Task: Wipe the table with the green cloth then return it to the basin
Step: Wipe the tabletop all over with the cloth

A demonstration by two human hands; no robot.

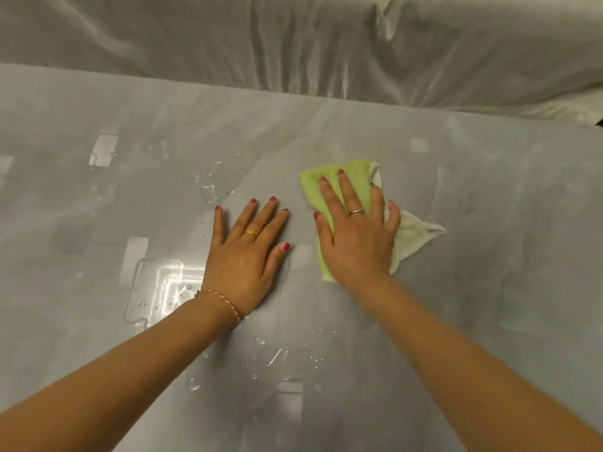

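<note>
- right hand [357, 238] lies flat, fingers spread wide, pressing the folded light-green terry cloth [329, 187] down on the table.
- left hand [249, 256] is flat too, palm down and fingers splayed, holding nothing, just beside the cloth but not touching it.
- the cloth sits right of centre on the glossy grey plastic-covered table [489, 288], a pale corner poking out to the right.
- water droplets [208, 192] bead near the left hand's fingertips.
- crumpled white sheeting [293, 44] hangs beyond the far edge.

Green cloth [342, 190] with white underside, grey table [489, 223], red-painted nails.
</note>
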